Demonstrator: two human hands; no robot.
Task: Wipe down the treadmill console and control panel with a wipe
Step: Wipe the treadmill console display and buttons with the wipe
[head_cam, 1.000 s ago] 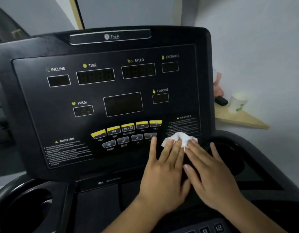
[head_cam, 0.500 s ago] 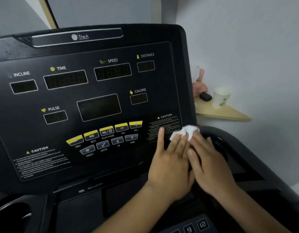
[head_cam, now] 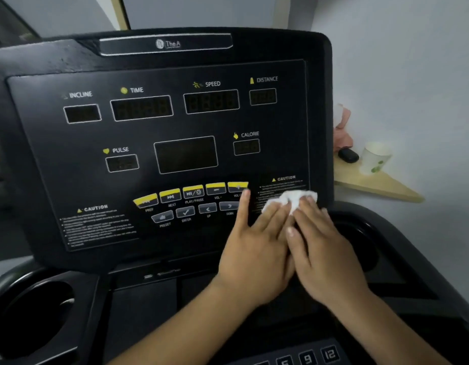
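mid-wipe, my left hand (head_cam: 254,248) and right hand (head_cam: 325,248) lie side by side, fingers straight, pressing the crumpled wipe (head_cam: 288,200) onto the console (head_cam: 43,154) at its right caution label (head_cam: 286,178); next, i judge, comes a light leftward sweep across the yellow buttons (head_cam: 193,192).

both hands (head_cam: 288,248) pressing wipe (head_cam: 291,200), console (head_cam: 175,154)

The flat panel (head_cam: 57,159) lies open above and left of the hands, broken only by low buttons (head_cam: 194,192) just beside the left hand (head_cam: 257,254). Right of the right hand (head_cam: 325,254), the raised rim (head_cam: 320,127) closes that side. Beyond it a shelf (head_cam: 373,185) carries a paper cup (head_cam: 374,158). A cup holder (head_cam: 360,241) sinks just beside the right hand.
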